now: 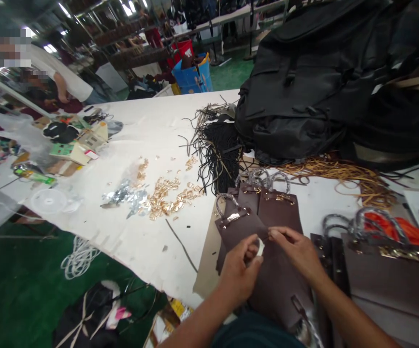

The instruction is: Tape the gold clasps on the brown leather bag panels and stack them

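Note:
My left hand [241,270] is closed around a small white object [260,247], too small to name, above the brown leather pieces. My right hand [298,251] pinches something thin and dark that I cannot make out, close to the left fingertips. Under both hands lie dark brown bag panels [280,217] with plastic-wrapped handles and gold-coloured fittings. A brown bag [386,280] with a wrapped handle and gold hardware lies to the right of my right forearm.
Gold metal pieces [166,195] and silver ones [122,193] are scattered on the white table [147,125]. Black cords [220,154] lie beside a large pile of black bags [303,92]. A person [60,72] stands at the far left.

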`<state>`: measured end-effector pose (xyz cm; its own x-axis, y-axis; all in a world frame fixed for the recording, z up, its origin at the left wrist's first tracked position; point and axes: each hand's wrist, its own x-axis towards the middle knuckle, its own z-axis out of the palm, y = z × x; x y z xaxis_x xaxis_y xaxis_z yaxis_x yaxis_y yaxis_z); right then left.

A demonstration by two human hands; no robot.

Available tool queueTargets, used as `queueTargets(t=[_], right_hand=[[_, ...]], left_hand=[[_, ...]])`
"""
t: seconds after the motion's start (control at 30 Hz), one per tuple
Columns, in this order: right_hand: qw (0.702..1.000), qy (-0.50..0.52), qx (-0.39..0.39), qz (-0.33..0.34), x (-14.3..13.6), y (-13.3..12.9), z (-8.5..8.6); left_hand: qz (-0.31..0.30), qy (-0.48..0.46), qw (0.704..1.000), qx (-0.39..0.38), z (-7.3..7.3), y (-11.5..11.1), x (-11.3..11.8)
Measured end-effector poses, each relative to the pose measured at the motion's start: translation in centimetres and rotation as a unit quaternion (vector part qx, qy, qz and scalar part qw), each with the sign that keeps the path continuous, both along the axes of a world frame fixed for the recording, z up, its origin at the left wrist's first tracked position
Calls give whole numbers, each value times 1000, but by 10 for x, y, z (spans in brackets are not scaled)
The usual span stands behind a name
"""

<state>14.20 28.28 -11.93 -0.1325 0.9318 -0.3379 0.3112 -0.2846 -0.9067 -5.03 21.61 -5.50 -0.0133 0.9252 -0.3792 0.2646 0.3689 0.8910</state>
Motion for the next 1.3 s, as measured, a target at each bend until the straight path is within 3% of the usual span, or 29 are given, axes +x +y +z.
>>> queueTargets(t=[0.1, 0.17, 0.33, 0.5, 0.63, 0.73, 0.8, 0.87, 0.93, 1.0, 1.07, 1.17, 1.3], right_hand=[[997, 21, 40, 64, 9, -13, 29], [995, 30, 61, 74, 7, -18, 34], [998, 22, 40, 52, 3, -19, 25], [990, 35, 2, 135, 3, -15, 23], [988, 26, 0, 151, 0, -11, 17], [987, 35, -20, 153, -2, -8, 10], [984, 68, -53, 155, -1, -5, 10], [973, 131, -94, 164, 0, -1, 16], [954, 198, -126, 185, 3, 5, 22], [951, 217, -128, 180, 6, 17, 21], [975, 171, -108, 96, 12, 35, 7], [990, 95, -80, -72, 26, 72, -39], [991, 55, -58, -104, 48, 115, -101]], left_hand=[[-35, 41, 998, 25, -4, 7, 6], [-59, 54, 996, 41, -5, 10, 9], [-90, 87, 991, 55, -10, 9, 10], [-83, 98, 990, 65, -21, 11, 5], [-69, 92, 991, 72, -23, 20, 4], [-62, 75, 994, 56, -25, 28, 5], [-54, 42, 998, 7, -31, 33, 8], [-6, -33, 996, -81, -41, 38, 11], [84, -118, 977, -158, -56, 44, 12], [156, -163, 956, -189, -73, 48, 11], [169, -184, 946, -205, -90, 50, 9], [151, -220, 936, -230, -111, 49, 7], [150, -247, 925, -248, -130, 47, 7]])
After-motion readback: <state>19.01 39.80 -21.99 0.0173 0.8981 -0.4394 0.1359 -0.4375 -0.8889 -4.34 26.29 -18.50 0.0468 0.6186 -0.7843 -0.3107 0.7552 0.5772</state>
